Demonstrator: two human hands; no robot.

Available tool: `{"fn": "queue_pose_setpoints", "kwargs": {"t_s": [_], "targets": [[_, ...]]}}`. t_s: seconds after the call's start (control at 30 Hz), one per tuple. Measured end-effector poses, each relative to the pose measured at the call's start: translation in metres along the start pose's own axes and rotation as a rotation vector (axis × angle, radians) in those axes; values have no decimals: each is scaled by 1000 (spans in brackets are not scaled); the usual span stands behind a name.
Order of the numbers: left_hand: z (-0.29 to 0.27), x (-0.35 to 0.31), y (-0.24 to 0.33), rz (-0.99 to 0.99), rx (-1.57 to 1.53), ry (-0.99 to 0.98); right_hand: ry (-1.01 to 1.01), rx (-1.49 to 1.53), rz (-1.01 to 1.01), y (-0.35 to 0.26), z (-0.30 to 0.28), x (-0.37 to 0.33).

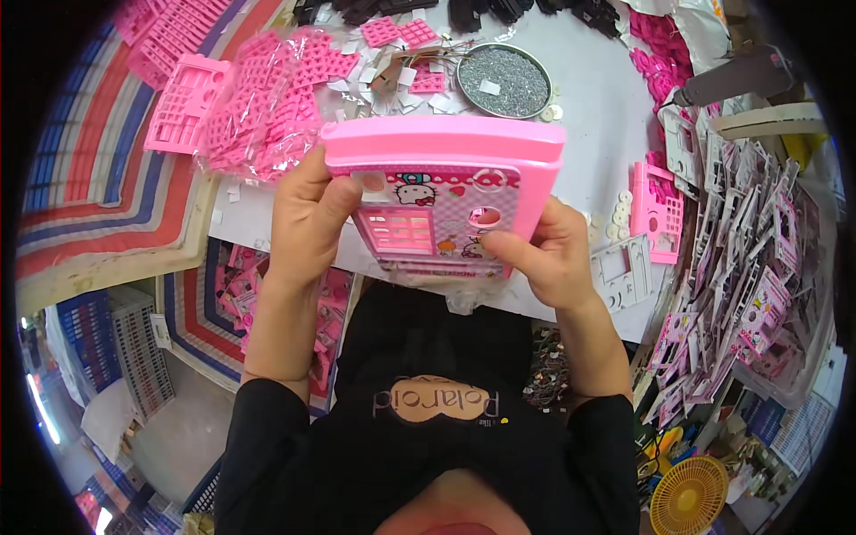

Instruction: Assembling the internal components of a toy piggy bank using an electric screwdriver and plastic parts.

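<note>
1. The left hand [308,218] comes up almost vertically from a bent elbow, palm turned inward; its thumb lies on the front edge of a pink plastic case [446,138], the other fingers curling round the side and back.
2. The right hand [557,259] slants in from the lower right; its thumb reaches flat across the printed face, just below a round hole [484,217], with the rest of the fingers behind the case; both hands are clamped on it from opposite sides.
3. The case is held tilted above the near part of the table [597,116], in front of the person's chest; its walls are smooth, glossy and rounded at the corners.
4. Its patterned face carries a white cartoon cat, dots and a gridded square window [397,232]; the lower edge looks clear and shiny, perhaps film, though it is hard to tell.
5. Beyond it stands a round metal dish [550,89] of small silvery pieces [517,76]; to the left, a crinkled transparent bag [263,107] bulges with pink gridded parts; to the right, thin printed panels [731,259] lie in a dense, jagged heap.
</note>
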State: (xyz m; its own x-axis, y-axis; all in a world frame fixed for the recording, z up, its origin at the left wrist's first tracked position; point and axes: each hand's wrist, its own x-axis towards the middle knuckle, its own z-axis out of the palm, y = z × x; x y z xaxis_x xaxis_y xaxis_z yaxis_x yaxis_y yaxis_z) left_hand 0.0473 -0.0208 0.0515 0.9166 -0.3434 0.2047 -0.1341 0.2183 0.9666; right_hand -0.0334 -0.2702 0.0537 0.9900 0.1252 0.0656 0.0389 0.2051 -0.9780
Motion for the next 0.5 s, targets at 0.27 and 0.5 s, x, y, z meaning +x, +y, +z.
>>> {"fn": "queue_pose_setpoints", "kwargs": {"t_s": [0.27, 0.5], "targets": [[-10, 28, 9, 518, 693, -518, -62, -874, -436, 9, -60, 37], [-9, -20, -38, 345, 961, -714, -266, -1140, -345, 47, -81, -1]]}}
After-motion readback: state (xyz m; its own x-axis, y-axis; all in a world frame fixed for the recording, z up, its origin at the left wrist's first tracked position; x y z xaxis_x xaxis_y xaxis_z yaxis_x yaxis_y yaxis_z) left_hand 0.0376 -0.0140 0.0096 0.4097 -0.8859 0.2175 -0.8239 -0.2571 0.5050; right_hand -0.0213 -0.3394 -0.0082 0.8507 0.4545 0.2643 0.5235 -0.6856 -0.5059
